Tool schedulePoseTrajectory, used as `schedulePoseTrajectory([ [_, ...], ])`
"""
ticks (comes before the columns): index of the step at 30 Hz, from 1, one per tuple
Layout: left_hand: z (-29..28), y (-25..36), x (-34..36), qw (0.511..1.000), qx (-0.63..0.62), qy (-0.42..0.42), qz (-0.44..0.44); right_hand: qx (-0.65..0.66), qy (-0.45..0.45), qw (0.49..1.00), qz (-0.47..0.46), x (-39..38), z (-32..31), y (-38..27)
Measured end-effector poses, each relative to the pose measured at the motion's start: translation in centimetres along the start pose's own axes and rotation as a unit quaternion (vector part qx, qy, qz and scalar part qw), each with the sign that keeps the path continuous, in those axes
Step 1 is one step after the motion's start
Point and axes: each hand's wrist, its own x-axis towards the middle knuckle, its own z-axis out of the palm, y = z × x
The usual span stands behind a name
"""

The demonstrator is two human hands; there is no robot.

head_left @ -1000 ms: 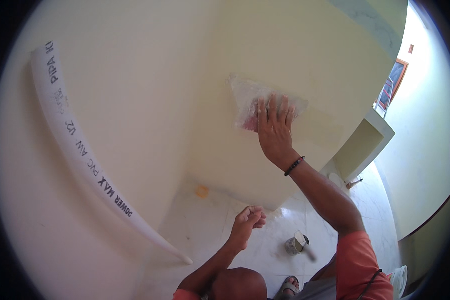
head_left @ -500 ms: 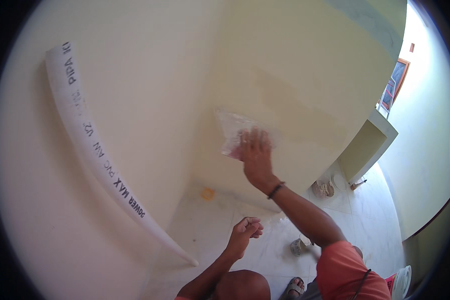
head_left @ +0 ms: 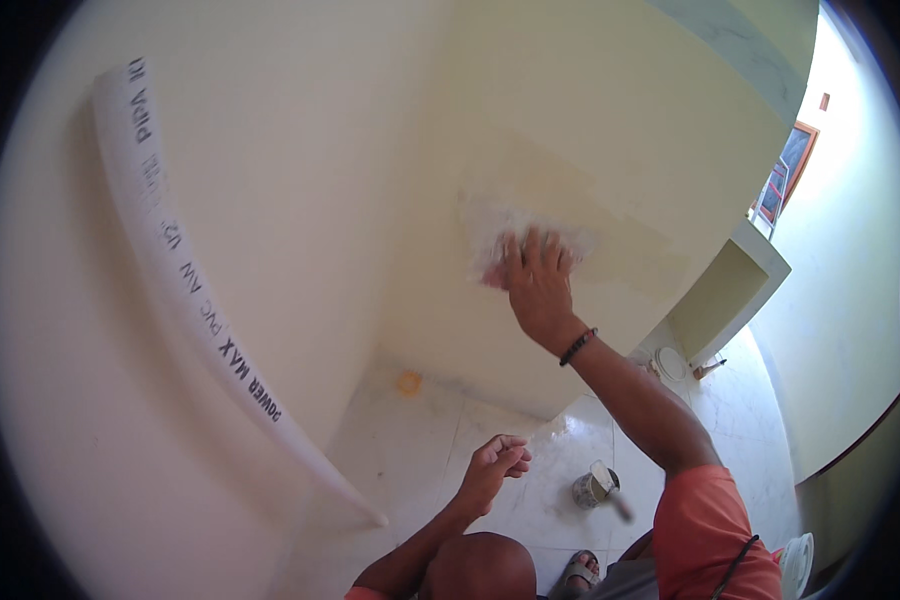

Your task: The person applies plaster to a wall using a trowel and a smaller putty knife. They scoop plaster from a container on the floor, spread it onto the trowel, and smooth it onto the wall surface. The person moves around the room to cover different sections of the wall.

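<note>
Right hand (head_left: pixel 538 290) shifted right | pink pad (head_left: pixel 494 274) pressed on wall (head_left: pixel 610 150)

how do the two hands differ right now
The right hand is raised, fingers spread, pressed flat on the wall over a pinkish pad. The left hand hangs low above the floor, loosely curled, touching nothing. Both are bare.
</note>
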Motion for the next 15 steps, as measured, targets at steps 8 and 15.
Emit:
schedulePoseTrajectory([
  [8, -1.5, 0.3, -0.7, 0.999, 0.012, 0.031, -0.004, -0.031, 0.077, 0.990, -0.112, 2.7, -5.6, 2.1],
  [15, -1.2, -0.6, -0.4, 1.000, -0.003, 0.018, -0.014, -0.157, 0.091, 0.978, -0.105, 8.1, -2.6, 2.3],
])
